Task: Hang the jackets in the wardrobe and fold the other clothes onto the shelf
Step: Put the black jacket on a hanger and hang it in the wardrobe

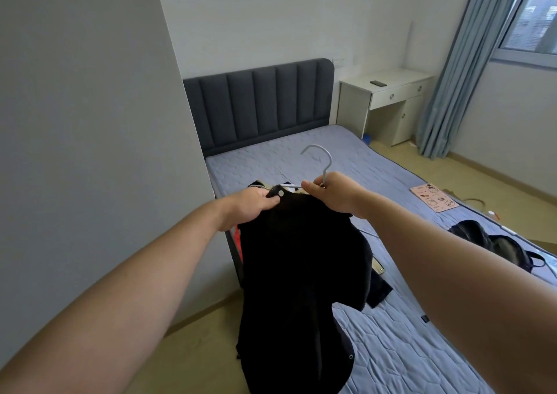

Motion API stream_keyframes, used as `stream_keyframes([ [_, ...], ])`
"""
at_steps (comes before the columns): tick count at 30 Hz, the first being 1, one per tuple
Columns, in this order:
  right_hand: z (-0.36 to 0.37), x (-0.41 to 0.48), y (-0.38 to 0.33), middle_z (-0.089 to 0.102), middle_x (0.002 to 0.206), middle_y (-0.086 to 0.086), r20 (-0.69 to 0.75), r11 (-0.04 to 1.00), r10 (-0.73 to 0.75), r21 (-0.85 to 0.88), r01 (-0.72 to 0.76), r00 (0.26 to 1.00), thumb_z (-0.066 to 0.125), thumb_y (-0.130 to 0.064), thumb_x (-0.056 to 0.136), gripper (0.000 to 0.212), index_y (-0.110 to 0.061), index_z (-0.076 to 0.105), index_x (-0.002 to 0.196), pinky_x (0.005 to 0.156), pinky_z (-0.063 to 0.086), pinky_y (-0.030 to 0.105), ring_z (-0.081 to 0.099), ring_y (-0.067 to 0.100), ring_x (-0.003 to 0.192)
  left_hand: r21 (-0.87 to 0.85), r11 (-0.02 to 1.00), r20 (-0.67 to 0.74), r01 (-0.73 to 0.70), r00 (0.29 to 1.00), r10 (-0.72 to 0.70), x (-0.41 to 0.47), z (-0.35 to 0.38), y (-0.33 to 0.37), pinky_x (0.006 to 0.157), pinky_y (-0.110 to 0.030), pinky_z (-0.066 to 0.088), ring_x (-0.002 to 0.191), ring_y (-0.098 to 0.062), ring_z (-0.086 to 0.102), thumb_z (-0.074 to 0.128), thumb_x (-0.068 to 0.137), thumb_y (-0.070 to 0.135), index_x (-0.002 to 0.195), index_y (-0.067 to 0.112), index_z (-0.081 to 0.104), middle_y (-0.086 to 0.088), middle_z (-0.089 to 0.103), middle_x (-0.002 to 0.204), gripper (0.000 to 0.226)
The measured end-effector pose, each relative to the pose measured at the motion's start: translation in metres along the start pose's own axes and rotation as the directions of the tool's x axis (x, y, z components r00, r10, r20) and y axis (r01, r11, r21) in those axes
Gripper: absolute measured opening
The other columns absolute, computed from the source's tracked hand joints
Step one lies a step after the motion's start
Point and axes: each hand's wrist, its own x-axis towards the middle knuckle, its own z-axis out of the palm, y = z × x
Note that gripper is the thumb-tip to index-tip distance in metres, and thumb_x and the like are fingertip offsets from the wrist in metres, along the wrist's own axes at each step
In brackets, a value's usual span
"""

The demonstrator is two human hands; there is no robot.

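Over the bed's (pixel 391 164) left edge, a black jacket (pixel 301 273) gripped by the left hand (pixel 250 207) is being fitted onto a hanger (pixel 327 158) gripped by the right hand (pixel 334 193); shoulder seating seems next

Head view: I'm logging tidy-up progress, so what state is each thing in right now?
black jacket, held up in the air, hanging limp, not yet in a wardrobe
hanger, hook upright, hooked on nothing
left hand, grips the jacket's collar
right hand, grips the hanger below its hook
desk drawer, closed
curtain, drawn aside
dark clothes, unfolded, lying on the bed
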Motion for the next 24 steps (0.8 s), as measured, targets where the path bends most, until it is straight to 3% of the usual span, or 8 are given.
stream_keyframes([
  [3, 0.008, -0.002, 0.001, 0.06, 0.071, 0.002, -0.042, 0.995, 0.02, -0.096, -0.024, 0.999, 0.043, -0.054, 0.103, 0.049, -0.016, 0.065, 0.081, 0.058, 0.04, 0.029, 0.057, 0.018, 0.068, 0.047, 0.999, 0.024, 0.019, 1.0, -0.02, -0.002, -0.001, 0.004, 0.073, -0.019, 0.055, 0.091, -0.008, 0.074, 0.056, 0.098, 0.051, 0.104, 0.028, 0.071, 0.007, 0.077, 0.098, 0.028],
  [6, 0.02, -0.005, -0.001, 0.06, 0.068, 0.001, -0.097, 0.988, 0.021, -0.151, -0.035, 0.995, 0.04, -0.053, 0.104, 0.05, -0.019, 0.061, 0.073, 0.055, 0.038, 0.029, 0.057, 0.017, 0.063, 0.136, 0.989, 0.101, 0.063, 0.992, -0.077, -0.005, 0.001, -0.007, 0.067, -0.022, 0.059, 0.084, -0.011, 0.075, 0.081, 0.082, 0.022, 0.106, 0.024, 0.071, 0.001, 0.078, 0.099, 0.026],
  [9, 0.036, -0.01, -0.005, 0.059, 0.062, -0.001, -0.14, 0.998, 0.046, -0.024, -0.05, 0.989, 0.04, -0.053, 0.103, 0.046, -0.024, 0.055, 0.072, 0.05, 0.044, 0.025, 0.059, 0.015, 0.054, 0.015, 0.989, -0.09, 0.146, 0.986, -0.144, -0.005, 0.002, -0.031, 0.063, -0.032, 0.062, 0.078, -0.021, 0.076, 0.074, 0.084, 0.0, 0.099, 0.013, 0.072, -0.008, 0.077, 0.091, 0.021],
  [11, 0.048, -0.015, -0.012, 0.054, 0.058, -0.001, -0.161, 0.996, 0.055, 0.084, -0.041, 0.985, 0.039, -0.051, 0.104, 0.046, -0.024, 0.05, 0.068, 0.051, 0.047, 0.027, 0.056, 0.017, 0.052, -0.107, 0.975, -0.257, 0.196, 0.942, -0.218, -0.005, 0.0, -0.049, 0.078, -0.044, 0.062, 0.086, -0.032, 0.073, 0.069, 0.087, -0.002, 0.095, 0.009, 0.069, -0.016, 0.074, 0.095, 0.013],
  [15, 0.071, -0.026, -0.023, 0.041, 0.04, -0.012, -0.205, 0.964, 0.095, 0.263, -0.038, 0.974, 0.047, -0.039, 0.103, 0.049, -0.02, 0.04, 0.058, 0.037, 0.029, 0.015, 0.042, 0.003, 0.037, -0.32, 0.925, -0.474, 0.206, 0.81, -0.345, -0.011, -0.004, -0.082, 0.087, -0.05, 0.055, 0.093, -0.035, 0.068, 0.061, 0.093, 0.0, 0.086, 0.011, 0.062, -0.022, 0.068, 0.103, 0.013],
  [18, 0.083, -0.03, -0.026, 0.037, 0.041, -0.011, -0.079, 0.902, 0.176, 0.413, -0.129, 0.981, 0.054, -0.032, 0.1, 0.043, -0.019, 0.046, 0.059, 0.034, 0.027, 0.017, 0.032, 0.004, 0.031, -0.343, 0.92, -0.565, 0.189, 0.741, -0.363, -0.016, -0.006, -0.097, 0.083, -0.045, 0.054, 0.097, -0.037, 0.067, 0.058, 0.095, 0.004, 0.089, 0.01, 0.063, -0.024, 0.068, 0.107, 0.01],
  [21, 0.093, -0.034, -0.03, 0.04, 0.051, -0.005, 0.015, 0.891, 0.207, 0.41, -0.195, 0.978, 0.056, -0.028, 0.097, 0.036, -0.017, 0.051, 0.064, 0.04, 0.03, 0.021, 0.033, 0.008, 0.037, -0.412, 0.896, -0.591, 0.164, 0.701, -0.4, -0.02, -0.008, -0.105, 0.078, -0.043, 0.052, 0.101, -0.039, 0.067, 0.058, 0.095, 0.008, 0.089, 0.009, 0.062, -0.024, 0.068, 0.109, 0.007],
  [24, 0.099, -0.037, -0.03, 0.045, 0.054, -0.004, 0.033, 0.878, 0.248, 0.415, -0.239, 0.968, 0.057, -0.03, 0.094, 0.032, -0.017, 0.053, 0.066, 0.04, 0.032, 0.02, 0.038, 0.01, 0.04, -0.427, 0.893, -0.607, 0.146, 0.685, -0.402, -0.023, -0.01, -0.109, 0.071, -0.039, 0.047, 0.091, -0.035, 0.065, 0.057, 0.096, 0.01, 0.099, 0.004, 0.061, -0.021, 0.067, 0.105, 0.008],
])
